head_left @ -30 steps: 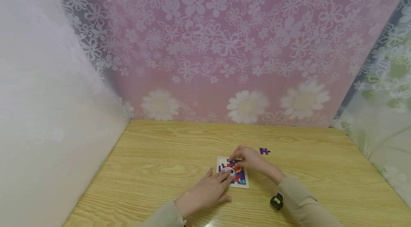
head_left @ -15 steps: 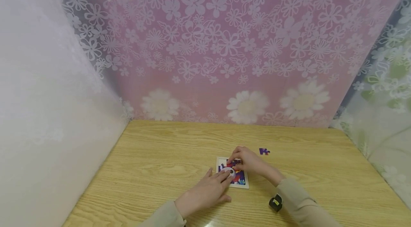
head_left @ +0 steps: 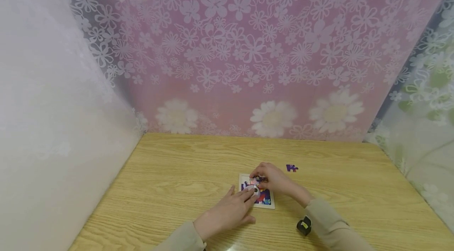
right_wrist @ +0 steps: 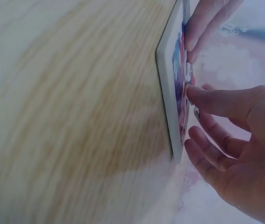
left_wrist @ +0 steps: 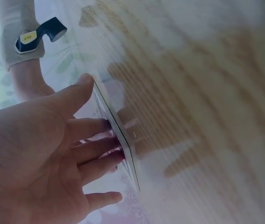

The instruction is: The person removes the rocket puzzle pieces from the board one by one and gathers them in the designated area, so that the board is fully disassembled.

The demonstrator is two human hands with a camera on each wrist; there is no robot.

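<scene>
A small jigsaw puzzle (head_left: 267, 206) in a pale square frame lies on the table, its picture red, purple and blue. My left hand (head_left: 230, 209) rests on it from the lower left, the fairly straight fingertips touching the picture near a pale round shape with a dark dot. Over the upper right of the puzzle, my right hand (head_left: 276, 178) pinches a puzzle piece (right_wrist: 196, 112) between thumb and index finger. In the head view that piece looks tilted and pinkish, partly covered by the fingers. A loose purple puzzle piece (head_left: 292, 168) lies to the right of the frame.
The wooden table (head_left: 170, 188) has a pale wall on the left and a pink flowered backdrop (head_left: 227, 66) behind it. A black clip-like device with a yellow label (head_left: 304, 226) sits at the right sleeve.
My right hand has shifted slightly left over the puzzle, and the piece at its fingertips now shows a paler face. The left hand has stayed in place.
</scene>
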